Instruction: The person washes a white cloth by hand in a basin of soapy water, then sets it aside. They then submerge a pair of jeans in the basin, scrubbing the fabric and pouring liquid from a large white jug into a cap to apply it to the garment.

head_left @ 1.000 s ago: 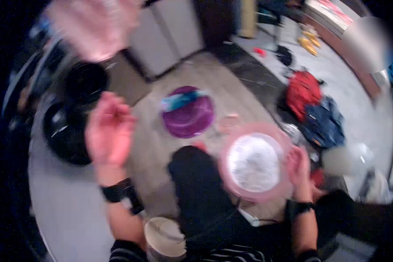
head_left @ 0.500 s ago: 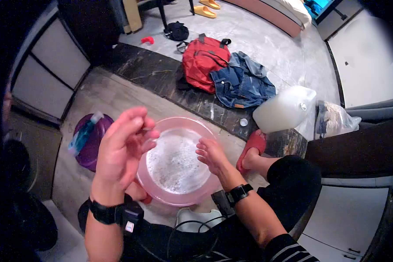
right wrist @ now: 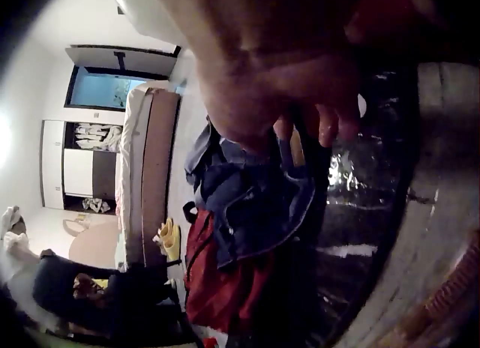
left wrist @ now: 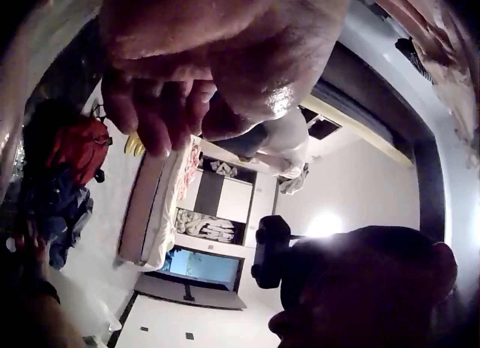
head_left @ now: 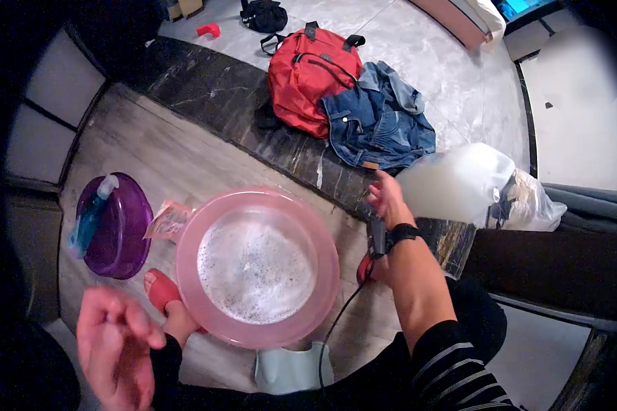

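A pink basin [head_left: 325, 257] of foamy water [head_left: 257, 267] stands on the floor between the person's feet. Left of the basin, the left hand [head_left: 116, 346] is raised with fingers loosely bent and nothing in them; its skin glistens in the left wrist view. The right hand [head_left: 389, 198] hangs over the dark stone sill, beyond the basin's right side, its relaxed fingers holding nothing. Nearest to that hand are a denim garment [head_left: 380, 127] and a translucent white jug [head_left: 452, 178]. In the right wrist view the fingers overlap the denim, beside a small white cap [right wrist: 362, 105].
A purple basin [head_left: 134, 229] with a bottle of blue liquid [head_left: 89, 222] sits at left. A pink packet [head_left: 170, 220] lies against the pink basin. Behind the sill [head_left: 206, 109] is a red backpack [head_left: 308, 82]. A cable [head_left: 332, 329] hangs from the right wrist; a pale stool [head_left: 291, 370] stands in front.
The view has swung right, away from the dark pots at left. The left hand has dropped to the lower left, away from the pink basin; the right hand has moved from over it toward the sill.
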A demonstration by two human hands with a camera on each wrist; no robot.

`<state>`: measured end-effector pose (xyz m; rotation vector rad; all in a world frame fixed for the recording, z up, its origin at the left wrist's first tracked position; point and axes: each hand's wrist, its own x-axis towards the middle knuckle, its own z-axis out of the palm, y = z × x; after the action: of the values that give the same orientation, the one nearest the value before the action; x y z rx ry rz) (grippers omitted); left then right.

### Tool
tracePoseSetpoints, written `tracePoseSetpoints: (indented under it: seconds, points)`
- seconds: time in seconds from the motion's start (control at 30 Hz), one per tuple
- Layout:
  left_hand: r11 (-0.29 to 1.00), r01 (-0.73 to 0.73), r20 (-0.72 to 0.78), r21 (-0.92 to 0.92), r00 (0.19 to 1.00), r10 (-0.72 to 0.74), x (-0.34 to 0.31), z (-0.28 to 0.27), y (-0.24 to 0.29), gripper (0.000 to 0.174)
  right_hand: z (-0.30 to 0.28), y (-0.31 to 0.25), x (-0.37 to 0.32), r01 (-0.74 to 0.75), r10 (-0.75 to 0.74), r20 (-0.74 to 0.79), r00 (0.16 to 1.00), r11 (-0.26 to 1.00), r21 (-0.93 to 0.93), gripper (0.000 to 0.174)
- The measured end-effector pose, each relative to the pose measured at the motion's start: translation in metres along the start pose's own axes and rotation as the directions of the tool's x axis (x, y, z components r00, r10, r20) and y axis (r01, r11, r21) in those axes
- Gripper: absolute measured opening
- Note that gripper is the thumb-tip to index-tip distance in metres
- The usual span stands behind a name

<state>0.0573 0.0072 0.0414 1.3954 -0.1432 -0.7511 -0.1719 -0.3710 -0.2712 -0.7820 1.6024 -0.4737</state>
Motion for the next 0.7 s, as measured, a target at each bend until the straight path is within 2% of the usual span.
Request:
tracePoseSetpoints:
  seconds: [0.03, 0.07, 0.13, 0.2, 0.23, 0.27, 0.33, 0.43, 0.53, 0.57, 0.67, 0.7]
  points:
    - [0.998, 0.018, 0.095, 0.056, 0.995, -0.023, 0.006, -0.014, -0.001, 0.035, -0.007, -0.005, 0.013, -0.054, 0.05, 0.081, 0.995, 0.997, 0.052, 0.042]
    - [0.997, 0.048, 0.228, 0.055, 0.972, -0.06, 0.011, -0.027, 0.0, 0.029, -0.009, -0.006, 0.026, -0.007, 0.007, -0.039, 0.999, 1.0, 0.016, 0.043]
    - [0.992, 0.103, 0.471, 0.066, 0.874, -0.122, 0.019, -0.038, 0.008, 0.024, -0.008, -0.018, 0.034, -0.003, 0.003, -0.003, 1.0, 0.998, 0.062, 0.046]
    - [0.994, 0.089, 0.447, 0.07, 0.887, -0.111, 0.021, -0.035, 0.008, 0.023, -0.009, -0.027, 0.047, -0.02, 0.017, 0.051, 0.999, 0.997, 0.071, 0.049]
    - [0.994, 0.094, 0.439, 0.061, 0.891, -0.111, 0.021, -0.033, 0.008, 0.023, 0.0, -0.031, 0.053, -0.063, 0.069, -0.119, 0.991, 0.997, 0.053, 0.033]
    - [0.994, 0.099, 0.431, 0.051, 0.895, -0.111, 0.023, -0.032, 0.008, 0.023, -0.005, -0.037, 0.051, -0.121, 0.12, 0.023, 0.993, 0.989, 0.079, 0.035]
    - [0.994, 0.095, 0.433, 0.052, 0.895, -0.108, 0.026, -0.03, 0.006, 0.023, -0.023, -0.019, 0.106, -0.091, 0.046, 0.22, 0.974, 0.975, 0.202, 0.044]
    - [0.993, 0.091, 0.441, 0.069, 0.891, -0.112, 0.028, -0.029, 0.008, 0.022, -0.009, -0.046, 0.083, 0.122, -0.134, 0.028, 0.991, 0.957, 0.265, 0.036]
    - [0.994, 0.075, 0.431, 0.084, 0.896, -0.104, 0.023, -0.028, 0.011, 0.022, -0.016, -0.083, 0.053, 0.155, -0.221, 0.135, 0.966, 0.911, 0.383, 0.029]
    - [0.994, 0.069, 0.428, 0.089, 0.898, -0.101, 0.021, -0.029, 0.013, 0.023, -0.029, -0.087, 0.06, 0.158, -0.231, 0.121, 0.965, 0.887, 0.433, 0.027]
    - [0.994, 0.05, 0.41, 0.095, 0.908, -0.085, 0.015, -0.038, 0.016, 0.024, -0.058, -0.091, 0.054, 0.136, -0.252, 0.163, 0.954, 0.847, 0.513, 0.035]
    - [0.994, 0.047, 0.403, 0.096, 0.912, -0.082, 0.012, -0.04, 0.015, 0.024, -0.071, -0.086, 0.062, 0.09, -0.218, 0.175, 0.96, 0.834, 0.545, 0.042]
